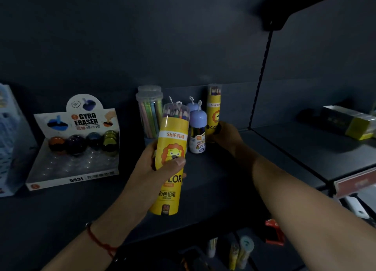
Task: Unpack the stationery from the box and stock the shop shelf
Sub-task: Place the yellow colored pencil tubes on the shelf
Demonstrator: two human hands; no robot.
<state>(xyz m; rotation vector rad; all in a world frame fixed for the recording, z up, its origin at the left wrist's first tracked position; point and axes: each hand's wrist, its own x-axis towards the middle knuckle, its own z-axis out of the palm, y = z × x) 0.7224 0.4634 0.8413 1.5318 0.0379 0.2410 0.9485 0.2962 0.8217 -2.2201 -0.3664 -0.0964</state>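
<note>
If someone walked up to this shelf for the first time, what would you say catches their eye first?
Most striking is the bright yellow lion-printed coloured-pencil tube gripped in the left hand at the centre, held above the dark shelf. A matching tube stands further back with the right hand around its base. At the left sits the white Gyro Eraser display box.

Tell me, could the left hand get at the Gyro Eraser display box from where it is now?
Probably not yet: the left hand grips a yellow pencil tube, so it is occupied. The path itself looks free; the Gyro Eraser box sits apart to its left on the shelf.
</note>
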